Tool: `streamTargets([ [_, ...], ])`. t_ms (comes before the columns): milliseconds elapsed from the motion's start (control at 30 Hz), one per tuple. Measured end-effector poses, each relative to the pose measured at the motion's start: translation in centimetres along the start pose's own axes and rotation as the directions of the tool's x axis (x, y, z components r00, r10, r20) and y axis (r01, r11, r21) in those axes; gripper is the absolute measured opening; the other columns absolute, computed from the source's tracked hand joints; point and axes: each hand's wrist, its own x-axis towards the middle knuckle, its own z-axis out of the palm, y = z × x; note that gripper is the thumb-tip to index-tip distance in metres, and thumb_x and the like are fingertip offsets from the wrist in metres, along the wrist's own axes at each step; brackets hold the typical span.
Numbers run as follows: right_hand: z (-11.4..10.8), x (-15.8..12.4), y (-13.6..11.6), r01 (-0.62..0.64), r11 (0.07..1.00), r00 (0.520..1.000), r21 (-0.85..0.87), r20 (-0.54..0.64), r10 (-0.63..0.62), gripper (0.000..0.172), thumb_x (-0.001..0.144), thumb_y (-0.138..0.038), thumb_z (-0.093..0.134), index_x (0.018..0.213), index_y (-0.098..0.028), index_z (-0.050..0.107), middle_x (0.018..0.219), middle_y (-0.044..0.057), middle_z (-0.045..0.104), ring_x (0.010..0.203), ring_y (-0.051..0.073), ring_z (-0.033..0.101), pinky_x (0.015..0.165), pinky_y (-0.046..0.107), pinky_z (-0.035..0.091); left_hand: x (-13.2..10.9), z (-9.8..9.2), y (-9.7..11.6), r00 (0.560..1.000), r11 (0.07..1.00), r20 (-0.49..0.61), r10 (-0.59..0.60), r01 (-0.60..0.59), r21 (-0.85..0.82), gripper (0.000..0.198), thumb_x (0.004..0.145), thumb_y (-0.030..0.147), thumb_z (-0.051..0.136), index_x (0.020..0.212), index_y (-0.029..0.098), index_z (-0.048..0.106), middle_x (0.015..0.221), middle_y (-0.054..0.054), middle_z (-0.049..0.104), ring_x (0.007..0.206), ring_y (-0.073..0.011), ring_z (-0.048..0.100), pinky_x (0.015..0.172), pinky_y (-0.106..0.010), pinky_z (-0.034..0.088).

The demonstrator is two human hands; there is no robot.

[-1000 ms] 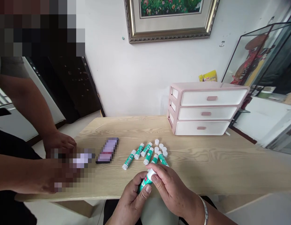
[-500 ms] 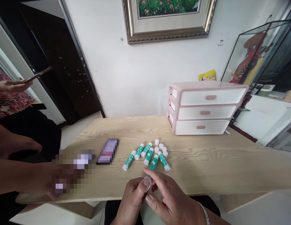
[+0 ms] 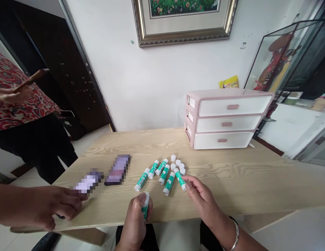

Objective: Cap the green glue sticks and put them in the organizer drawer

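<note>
My left hand (image 3: 136, 218), near the table's front edge, is closed around a green and white glue stick (image 3: 145, 207). Its thumb lies against the white upper end. To the right, my right hand (image 3: 201, 195) reaches over the table with thumb and index finger a little apart. Their tips meet the right side of a lying glue stick (image 3: 179, 178); whether they grip it I cannot tell. Several more glue sticks (image 3: 164, 174) lie to its left, all at a slant. Small white caps (image 3: 178, 162) stand loosely grouped just behind them.
Two phones, one dark (image 3: 117, 170) and one lit (image 3: 86, 183), lie on the left; another person's hand (image 3: 63, 205) reaches to the lit one. A pink and white drawer box (image 3: 230, 123) stands at the back right. Another person (image 3: 23, 94) stands at the left holding a phone.
My right hand has left my left hand and moved right to the rightmost glue stick. My left hand has shifted left, showing the glue stick in it. The other person's hand has drawn back slightly.
</note>
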Motion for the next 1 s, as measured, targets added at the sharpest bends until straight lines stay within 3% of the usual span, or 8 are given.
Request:
streamTargets([
  [100, 0.0, 0.3, 0.5, 0.000, 0.994, 1.000, -0.105, -0.014, -0.001, 0.043, 0.103, -0.052, 0.043, 0.126, -0.021, 0.063, 0.073, -0.001, 0.058, 0.067, 0.018, 0.054, 0.063, 0.029, 0.044, 0.3, -0.1, 1.2, 0.999, 0.998, -0.016, -0.041, 0.041, 0.042, 0.060, 0.097, 0.057, 0.025, 0.051, 0.025, 0.043, 0.048, 0.001, 0.042, 0.050, -0.0156, 0.041, 0.053, -0.028, 0.035],
  [200, -0.2, 0.8, 0.8, 0.016, 0.951, 0.999, -0.309, -0.035, -0.028, 0.040, 0.101, -0.048, 0.047, 0.124, -0.021, 0.064, 0.085, 0.003, 0.069, 0.078, 0.021, 0.063, 0.071, 0.032, 0.049, 1.2, -0.6, 2.5, 0.999, 0.948, -0.015, -0.042, 0.045, 0.316, 0.057, 0.098, 0.061, 0.030, 0.061, 0.023, 0.051, 0.056, -0.001, 0.055, 0.058, -0.0192, 0.053, 0.059, -0.030, 0.038],
  [367, -0.4, 1.9, 1.0, 0.038, 0.821, 0.995, -0.569, -0.051, -0.082, 0.037, 0.098, -0.041, 0.049, 0.122, -0.017, 0.065, 0.098, 0.009, 0.074, 0.084, 0.024, 0.068, 0.077, 0.035, 0.050, 2.5, -1.0, 1.9, 0.999, 0.586, -0.041, 0.022, 0.020, 0.810, 0.042, 0.100, 0.054, 0.040, 0.097, 0.020, 0.065, 0.095, -0.014, 0.075, 0.088, -0.0305, 0.071, 0.070, -0.034, 0.045],
  [500, 0.2, 2.5, 0.2, 0.048, 0.682, 0.998, -0.730, 0.010, -0.060, 0.028, 0.098, -0.038, 0.052, 0.107, -0.016, 0.067, 0.099, 0.012, 0.074, 0.087, 0.026, 0.069, 0.078, 0.035, 0.048, 2.2, -0.3, 0.7, 0.996, 0.368, 0.006, 0.092, -0.040, 0.929, 0.035, 0.104, 0.039, 0.038, 0.110, 0.018, 0.065, 0.109, -0.016, 0.074, 0.091, -0.0296, 0.074, 0.072, -0.035, 0.049],
  [633, 0.9, 3.0, -0.5, 0.006, 0.539, 0.999, -0.842, 0.024, 0.027, 0.021, 0.096, -0.035, 0.057, 0.098, -0.016, 0.066, 0.092, 0.013, 0.075, 0.084, 0.029, 0.071, 0.070, 0.034, 0.044, 1.9, 0.1, 0.5, 0.982, 0.246, 0.031, 0.184, -0.076, 0.966, 0.032, 0.104, 0.035, 0.041, 0.111, 0.018, 0.067, 0.107, -0.013, 0.073, 0.089, -0.0284, 0.074, 0.068, -0.034, 0.051],
  [767, 1.1, 3.2, -0.1, -0.013, 0.485, 0.999, -0.875, 0.011, 0.047, 0.022, 0.099, -0.035, 0.053, 0.098, -0.016, 0.063, 0.086, 0.013, 0.075, 0.079, 0.029, 0.073, 0.063, 0.034, 0.040, 2.0, -0.1, 0.4, 0.961, 0.176, 0.030, 0.273, -0.080, 0.981, 0.029, 0.103, 0.033, 0.046, 0.110, 0.018, 0.070, 0.103, -0.012, 0.072, 0.092, -0.0276, 0.071, 0.070, -0.033, 0.052],
  [867, 0.9, 2.9, 0.5, -0.009, 0.483, 0.999, -0.876, 0.012, 0.039, 0.023, 0.102, -0.034, 0.048, 0.097, -0.017, 0.061, 0.083, 0.012, 0.074, 0.075, 0.028, 0.072, 0.060, 0.033, 0.037, 2.0, -0.5, 0.4, 0.944, 0.175, 0.042, 0.327, -0.104, 0.979, 0.029, 0.102, 0.032, 0.047, 0.108, 0.017, 0.071, 0.099, -0.012, 0.071, 0.093, -0.0284, 0.069, 0.074, -0.035, 0.053],
  [1000, 0.5, 1.8, 0.8, -0.015, 0.575, 1.000, -0.818, -0.024, -0.008, 0.022, 0.104, -0.034, 0.046, 0.093, -0.020, 0.058, 0.078, 0.008, 0.073, 0.073, 0.025, 0.071, 0.060, 0.032, 0.037, 1.5, -0.7, 0.5, 0.894, 0.300, 0.041, 0.447, -0.193, 0.934, 0.031, 0.101, 0.038, 0.051, 0.107, 0.016, 0.072, 0.102, -0.015, 0.070, 0.099, -0.0323, 0.065, 0.088, -0.043, 0.051],
])
